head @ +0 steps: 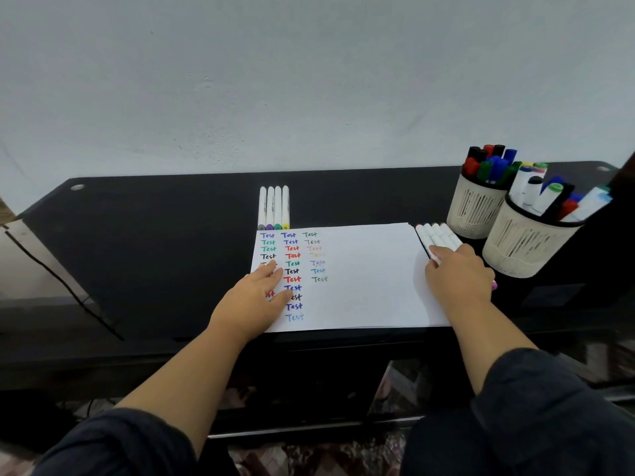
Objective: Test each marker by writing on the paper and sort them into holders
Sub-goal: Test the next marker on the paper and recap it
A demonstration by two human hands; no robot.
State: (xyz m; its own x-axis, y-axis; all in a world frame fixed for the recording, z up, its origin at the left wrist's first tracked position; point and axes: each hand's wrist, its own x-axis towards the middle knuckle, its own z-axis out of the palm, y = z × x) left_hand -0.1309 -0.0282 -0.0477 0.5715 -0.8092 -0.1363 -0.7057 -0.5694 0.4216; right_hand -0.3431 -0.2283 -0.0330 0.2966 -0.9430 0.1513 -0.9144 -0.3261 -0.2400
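Your right hand (458, 274) covers the near ends of the white markers (438, 237) that lie in a row just beside the right edge of the paper (364, 276), so you cannot see how long they are or how many the hand touches. The fingers (433, 261) of this hand point down toward the row and rest on it, but from this view you cannot tell whether they are curled round a marker or only lie on top. A small pink tip (494, 286) shows at the right side of the hand; what it belongs to is hard to make out.

Your left hand (256, 295) lies flat on the left part of the paper with its fingers straight and a little apart. It hides several of the words "Test" in the first column.

Four more white markers (274, 208) lie side by side on the dark surface (154, 235), touching the far edge of the paper, with their colored caps toward you.

Two cream holders stand at the right. The far holder (476, 209) carries markers with red, black, blue and green caps. The near holder (525, 245) carries mostly white markers, and the right frame edge partly cuts them. Both forearms are bare, with dark sleeves (536, 417) pushed up near the bottom of the view.
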